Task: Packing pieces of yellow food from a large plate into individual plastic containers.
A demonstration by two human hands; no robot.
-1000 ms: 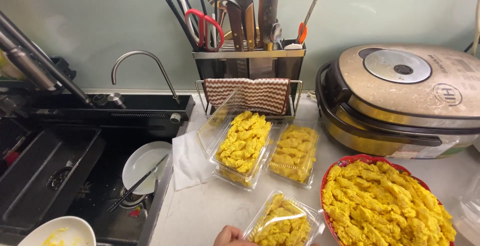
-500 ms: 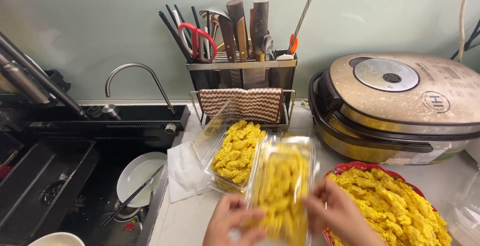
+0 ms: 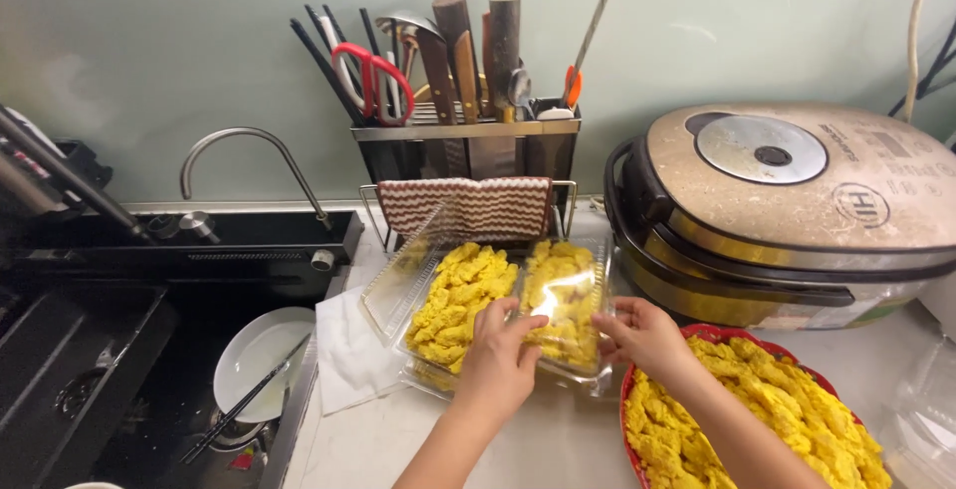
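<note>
Pale green wall [image 3: 199, 71] backs a kitchen counter [image 3: 558, 439], with a black sink [image 3: 149, 350] at the left under a curved metal tap [image 3: 244, 155]. Both hands meet at a clear plastic box [image 3: 563, 310] packed with yellow fried pieces, its lid shut. It sits on the counter in front of the utensil rack [image 3: 468, 150] and touches, along its left side, a second clear box [image 3: 453, 305] that is heaped just as full but has its lid standing open toward the sink. The left hand [image 3: 498, 360] curls over the near left corner of the closed box, fingers pressed on the lid; the right hand [image 3: 642, 335] grips the box's right edge, fingers bent against its side. Neither hand carries anything else.

Judging by how things lie, the packing looks partly done: one box is filled and closed, another is filled but not yet closed, and the red bowl [image 3: 697, 350] at the lower right remains piled high with the same yellow food, so plenty seems left to portion out. What looks like another empty clear container [image 3: 921, 424] lies at the far right edge, though it is too faint to be sure.

Behind the bowl stands a large beige cooker [image 3: 797, 200] with its lid down. A striped cloth [image 3: 468, 205] hangs from the rack, a white napkin [image 3: 349, 350] lies by the sink edge, and a white plate [image 3: 264, 355] with chopsticks [image 3: 244, 404] rests in the basin
</note>
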